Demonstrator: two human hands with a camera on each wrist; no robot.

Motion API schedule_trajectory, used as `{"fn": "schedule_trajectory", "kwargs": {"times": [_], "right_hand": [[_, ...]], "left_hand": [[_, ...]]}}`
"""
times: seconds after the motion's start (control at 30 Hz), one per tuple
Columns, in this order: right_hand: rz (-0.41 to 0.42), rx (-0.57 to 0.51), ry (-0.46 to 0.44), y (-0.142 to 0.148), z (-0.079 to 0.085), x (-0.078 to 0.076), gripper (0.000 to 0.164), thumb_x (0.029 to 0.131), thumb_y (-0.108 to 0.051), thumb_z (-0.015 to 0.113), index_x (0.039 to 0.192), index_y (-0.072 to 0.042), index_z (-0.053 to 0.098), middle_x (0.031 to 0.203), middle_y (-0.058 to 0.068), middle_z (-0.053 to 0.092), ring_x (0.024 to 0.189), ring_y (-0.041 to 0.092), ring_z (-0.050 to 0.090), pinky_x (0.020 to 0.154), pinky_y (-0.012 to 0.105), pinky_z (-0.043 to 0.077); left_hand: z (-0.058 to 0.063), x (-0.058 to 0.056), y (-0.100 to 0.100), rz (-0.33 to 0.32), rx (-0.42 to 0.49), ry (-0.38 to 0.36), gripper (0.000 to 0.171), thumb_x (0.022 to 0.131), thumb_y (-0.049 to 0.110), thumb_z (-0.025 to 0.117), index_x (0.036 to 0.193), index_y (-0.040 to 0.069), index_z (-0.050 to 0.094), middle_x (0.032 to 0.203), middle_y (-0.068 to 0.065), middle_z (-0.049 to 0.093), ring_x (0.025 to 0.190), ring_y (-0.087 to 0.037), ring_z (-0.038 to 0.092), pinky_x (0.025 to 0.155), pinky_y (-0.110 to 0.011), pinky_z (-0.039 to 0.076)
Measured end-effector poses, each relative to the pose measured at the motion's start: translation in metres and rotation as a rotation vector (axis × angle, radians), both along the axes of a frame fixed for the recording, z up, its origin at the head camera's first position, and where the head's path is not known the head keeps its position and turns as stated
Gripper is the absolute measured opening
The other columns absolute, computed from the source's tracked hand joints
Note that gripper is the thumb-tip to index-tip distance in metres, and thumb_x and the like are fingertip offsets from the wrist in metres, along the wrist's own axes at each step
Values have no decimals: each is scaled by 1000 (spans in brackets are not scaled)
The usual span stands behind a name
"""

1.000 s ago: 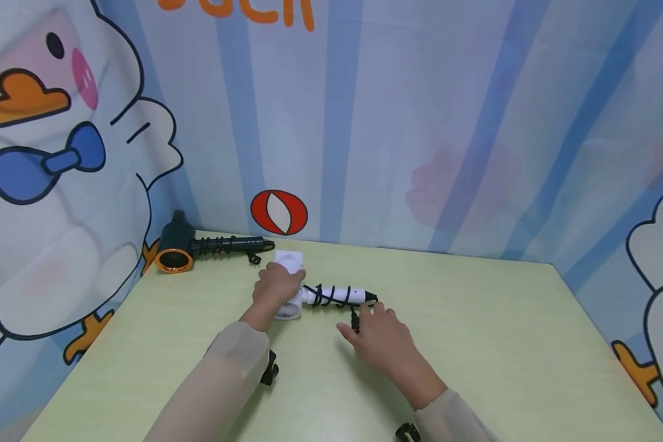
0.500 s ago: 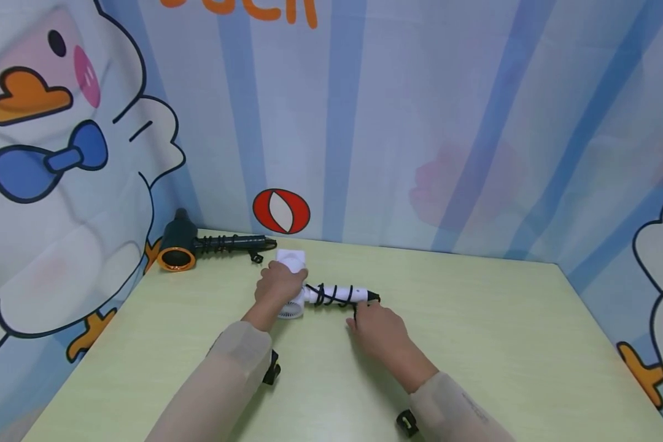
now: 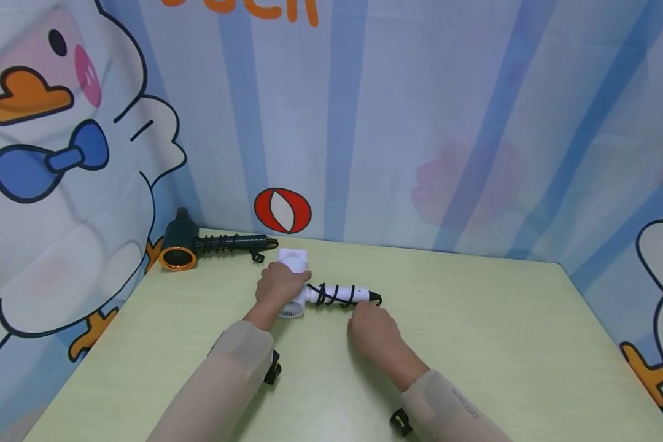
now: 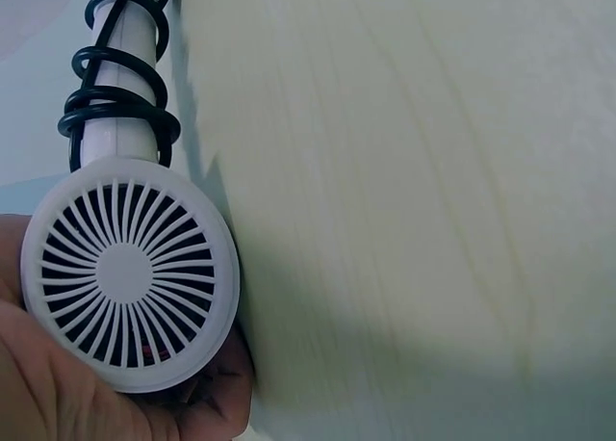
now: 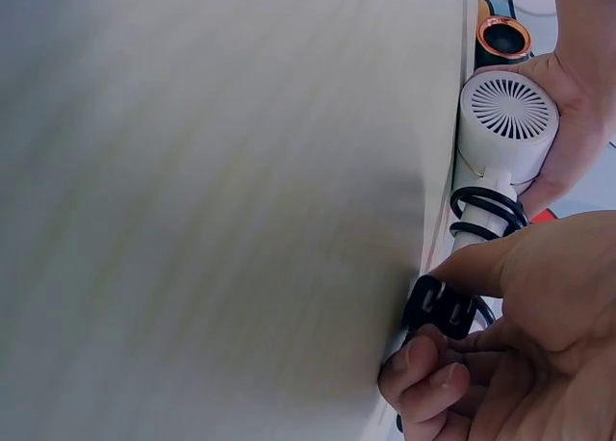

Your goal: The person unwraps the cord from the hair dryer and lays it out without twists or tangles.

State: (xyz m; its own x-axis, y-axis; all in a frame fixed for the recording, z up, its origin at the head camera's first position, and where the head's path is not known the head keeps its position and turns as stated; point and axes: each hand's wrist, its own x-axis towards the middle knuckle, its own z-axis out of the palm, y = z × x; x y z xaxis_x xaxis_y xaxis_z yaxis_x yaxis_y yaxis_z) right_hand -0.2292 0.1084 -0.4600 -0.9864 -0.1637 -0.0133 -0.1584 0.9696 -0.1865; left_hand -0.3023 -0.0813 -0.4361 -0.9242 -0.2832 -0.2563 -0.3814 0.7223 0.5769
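A white hair dryer (image 3: 294,260) lies on the table, its handle pointing right and a black cord (image 3: 334,296) coiled round that handle. My left hand (image 3: 279,287) grips the dryer's body from above. In the left wrist view the slatted round grille (image 4: 127,273) faces the camera, with fingers wrapped behind it. My right hand (image 3: 376,331) is at the handle's end, just in front of the black tip. The right wrist view shows it pinching a black two-pin plug (image 5: 440,306) between thumb and fingers. From the head, that plug is hidden by the hand.
A dark hair dryer (image 3: 179,236) with an orange rim lies at the table's back left, its cord wrapped round the handle. Behind the pale table (image 3: 486,331) hangs a striped blue cloth (image 3: 381,123) with printed ducks.
The right hand has come in from hovering with fingers spread and closed on the plug by the handle's end. The left hand and the white dryer stay in place.
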Motion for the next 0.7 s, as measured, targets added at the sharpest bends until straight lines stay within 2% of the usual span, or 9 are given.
{"fn": "schedule_trajectory", "kwargs": {"times": [0.2,0.43,0.57,0.7], "right_hand": [[-14,-20,-13,0,0,0,14,101,-7,53,99,6,57,79,15,58,64,26,62,55,40,53],[-2,9,-27,3,1,1,13,101,-6,54,98,5,61,86,14,62,71,25,63,61,40,55],[40,62,11,7,2,4,12,99,-6,58,93,4,63,80,13,62,70,23,64,61,38,55],[77,70,91,14,4,9,16,96,-4,62,80,1,62,68,10,59,61,20,60,54,37,52]], "left_hand": [[0,0,0,1,4,9,69,92,54,62,124,-5,49,109,-18,56,97,-32,58,75,-43,52],[-2,0,0,-4,16,24,65,92,52,61,121,-5,48,106,-17,59,93,-32,61,72,-42,52],[-3,0,-1,-6,27,30,64,93,51,60,121,-4,47,106,-17,59,92,-32,61,71,-41,51],[-4,0,-5,-20,29,23,64,95,51,58,124,-5,45,108,-18,59,93,-31,61,74,-41,52]]}}
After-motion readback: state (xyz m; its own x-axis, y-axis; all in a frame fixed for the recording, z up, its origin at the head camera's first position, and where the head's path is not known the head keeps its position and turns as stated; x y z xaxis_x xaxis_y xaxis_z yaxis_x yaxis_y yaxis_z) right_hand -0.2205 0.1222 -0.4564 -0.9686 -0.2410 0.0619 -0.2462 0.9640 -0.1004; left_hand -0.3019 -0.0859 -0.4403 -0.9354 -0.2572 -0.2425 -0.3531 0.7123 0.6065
